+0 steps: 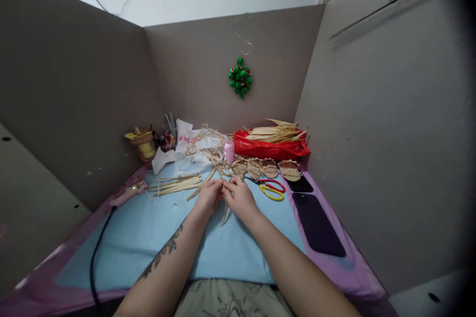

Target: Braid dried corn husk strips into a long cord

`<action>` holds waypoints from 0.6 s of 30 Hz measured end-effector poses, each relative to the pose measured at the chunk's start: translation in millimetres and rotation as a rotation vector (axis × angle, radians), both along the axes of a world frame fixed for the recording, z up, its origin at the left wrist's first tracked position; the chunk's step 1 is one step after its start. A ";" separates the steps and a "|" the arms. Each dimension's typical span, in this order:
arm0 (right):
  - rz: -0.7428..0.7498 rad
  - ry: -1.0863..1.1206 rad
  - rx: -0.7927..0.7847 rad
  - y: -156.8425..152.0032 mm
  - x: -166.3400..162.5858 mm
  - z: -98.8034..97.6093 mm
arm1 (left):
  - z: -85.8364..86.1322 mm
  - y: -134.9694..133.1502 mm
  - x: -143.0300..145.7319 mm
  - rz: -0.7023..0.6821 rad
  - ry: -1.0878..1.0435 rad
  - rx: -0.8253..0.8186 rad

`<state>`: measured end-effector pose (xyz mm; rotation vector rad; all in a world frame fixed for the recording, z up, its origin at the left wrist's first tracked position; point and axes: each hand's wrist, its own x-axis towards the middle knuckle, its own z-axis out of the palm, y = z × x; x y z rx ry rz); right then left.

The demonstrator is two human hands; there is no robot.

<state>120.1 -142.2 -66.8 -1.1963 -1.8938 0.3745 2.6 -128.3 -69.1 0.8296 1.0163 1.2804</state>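
My left hand (208, 197) and my right hand (241, 199) meet over the blue mat (148, 237), fingers pinched together on thin straw strips (224, 215). One strip hangs down between the hands, others rise toward a loose woven straw piece (217, 161) just beyond my fingertips. A pink thread spool (229, 151) stands behind it. Loose straw strips (176, 184) lie to the left of my left hand.
A row of small woven straw rounds (269, 168) and red and yellow scissors (273, 188) lie to the right. Two dark phones (318, 223) sit at the right edge. A red bag with straw (273, 148), a white plastic bag (186, 151), a pink glue gun (128, 192) with black cord, grey partition walls around.
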 end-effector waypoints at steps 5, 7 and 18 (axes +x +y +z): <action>0.021 0.099 -0.040 2.0 -3.0 -0.7 | -1.7 1.8 0.0 0.053 0.002 0.050; 0.024 0.156 -0.057 5.0 -1.3 -0.9 | -2.8 2.7 1.4 0.063 0.044 0.094; 0.186 0.592 -0.412 25.7 12.8 -3.4 | -1.2 -1.8 7.2 -0.045 0.325 0.246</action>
